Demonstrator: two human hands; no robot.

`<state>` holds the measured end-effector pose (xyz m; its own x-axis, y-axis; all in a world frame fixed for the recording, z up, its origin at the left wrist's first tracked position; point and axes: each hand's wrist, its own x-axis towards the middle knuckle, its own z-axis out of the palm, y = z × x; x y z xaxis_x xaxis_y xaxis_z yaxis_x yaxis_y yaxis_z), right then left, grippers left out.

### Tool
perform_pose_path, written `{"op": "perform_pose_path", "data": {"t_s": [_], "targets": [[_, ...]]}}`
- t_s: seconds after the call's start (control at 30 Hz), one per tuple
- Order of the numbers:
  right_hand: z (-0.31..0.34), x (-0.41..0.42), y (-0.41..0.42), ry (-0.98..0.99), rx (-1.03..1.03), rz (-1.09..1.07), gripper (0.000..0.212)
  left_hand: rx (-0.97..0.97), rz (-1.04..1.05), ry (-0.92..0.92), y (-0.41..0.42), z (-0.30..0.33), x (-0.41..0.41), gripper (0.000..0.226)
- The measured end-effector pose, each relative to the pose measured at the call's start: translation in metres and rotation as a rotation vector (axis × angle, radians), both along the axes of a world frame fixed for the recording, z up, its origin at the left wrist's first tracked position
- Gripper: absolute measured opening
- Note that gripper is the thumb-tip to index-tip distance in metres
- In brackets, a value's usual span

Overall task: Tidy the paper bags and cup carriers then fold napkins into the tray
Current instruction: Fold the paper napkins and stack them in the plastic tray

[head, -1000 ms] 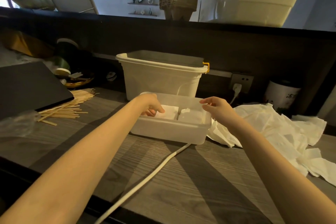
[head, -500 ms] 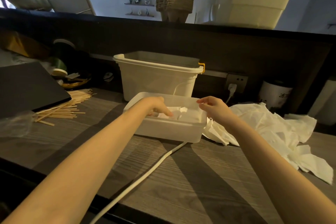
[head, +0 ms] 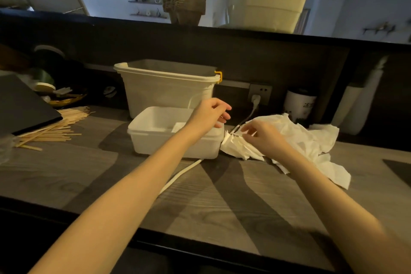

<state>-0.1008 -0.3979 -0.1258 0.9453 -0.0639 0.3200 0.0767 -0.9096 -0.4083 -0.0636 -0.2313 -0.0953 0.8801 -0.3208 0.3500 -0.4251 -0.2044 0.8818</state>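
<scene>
Right hand (head: 264, 138) grip on napkin (head: 239, 134); tray (head: 175, 140) long axis left-right

Single head cam, fwd and down over counter (head: 211, 196), fairly close, far edges prob. distorted.

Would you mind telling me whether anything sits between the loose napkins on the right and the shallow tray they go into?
Nothing visible does. The napkin pile lies right beside the tray, whose top is open. The left hand hovers over the tray's right end, and the right hand is at the pile's near edge.
</scene>
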Motion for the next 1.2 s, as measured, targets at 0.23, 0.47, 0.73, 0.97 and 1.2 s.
{"op": "perform_pose_path", "data": {"t_s": [0.23, 0.47, 0.73, 0.97, 1.2], "targets": [[-0.032, -0.003, 0.002, -0.018, -0.228, 0.035, 0.042, -0.117, 0.096, -0.063, -0.005, -0.021, -0.008, 0.020], [-0.044, 0.007, 0.012, -0.065, -0.297, 0.039, 0.039, -0.156, 0.112, -0.038, -0.004, -0.022, -0.005, 0.014], [-0.040, 0.006, 0.003, -0.153, -0.241, -0.049, 0.023, -0.135, 0.092, -0.039, -0.002, -0.021, -0.005, 0.019], [-0.022, -0.012, -0.025, -0.234, 0.194, -0.126, 0.020, -0.134, 0.055, -0.074, -0.012, -0.019, -0.013, 0.016], [-0.006, -0.028, -0.045, -0.295, 0.665, -0.007, 0.018, -0.169, 0.015, -0.091, -0.047, -0.026, -0.024, 0.019]]}}
